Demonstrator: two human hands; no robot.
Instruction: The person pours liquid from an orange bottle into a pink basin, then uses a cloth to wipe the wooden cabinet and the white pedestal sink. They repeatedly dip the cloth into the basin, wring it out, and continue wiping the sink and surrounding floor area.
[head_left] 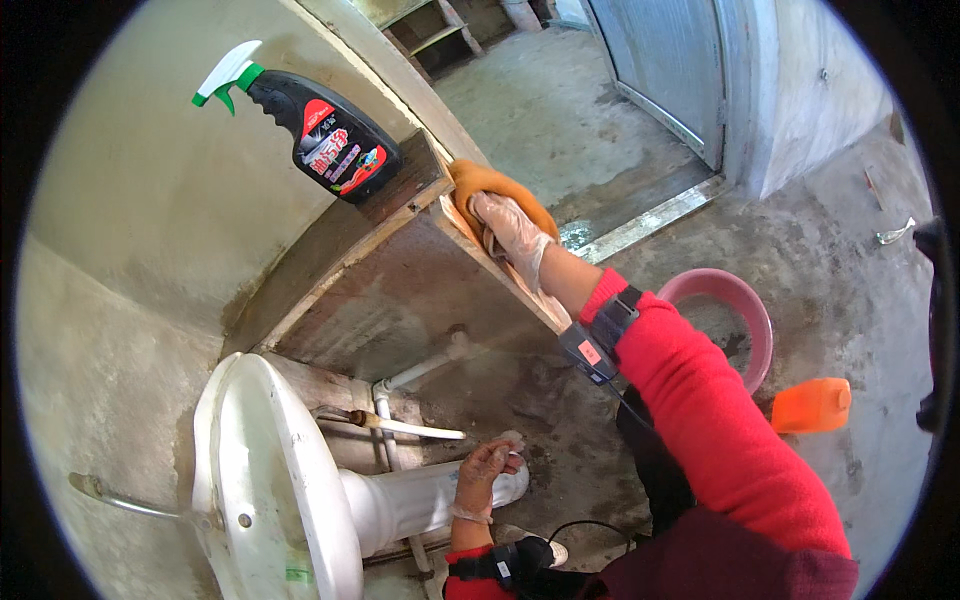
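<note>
My right hand (512, 232), in a clear plastic glove, is closed on an orange cloth (525, 195). It presses the cloth against the narrow end face of a wooden cabinet or counter (375, 285). On top of this wooden piece stands a black spray bottle (335, 140) with a white and green trigger head. Lower down, my left hand (484, 478), gloved too, hangs beside the white pedestal (420, 505) of a washbasin. Its fingers are curled in, with loose clear plastic at their tips; whether anything is inside them is hidden.
The white washbasin (330, 480) with a metal tap (130, 498) stands at the left. White pipes (420, 375) run under the wooden piece. A pink basin (765, 335) and an orange jug (812, 405) are on the concrete floor at right. A doorway with a pale blue door (665, 70) lies beyond.
</note>
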